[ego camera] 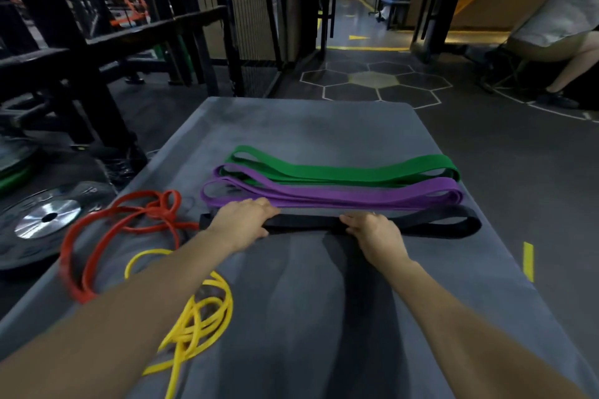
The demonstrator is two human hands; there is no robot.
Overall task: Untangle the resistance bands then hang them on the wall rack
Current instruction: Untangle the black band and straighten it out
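Left hand: the left hand (245, 223) lies on the flat black rubber band (421, 224) near its left end; fingers curl over the far edge, thumb at the near edge, so it grips the strap.
Right hand: the right hand (369, 229) holds the same band further right; fingers wrap it, though how tightly is hard to tell from this angle.
Black band: folded flat along the grey padded bench (308, 126), nearest of three straight bands.
Purple band: the wide purple rubber band (356, 196) lies just behind the black one, folded in layers.
Green band: the wide green rubber band (340, 170) lies furthest back, touching the purple.
Red band: the thin red rubber band (97, 230) sits knotted at the left.
Yellow band: the thin yellow rubber band (201, 317) lies looped under the left forearm.
Floor: a black weight plate with a metal hub (48, 220) rests left of the bench.
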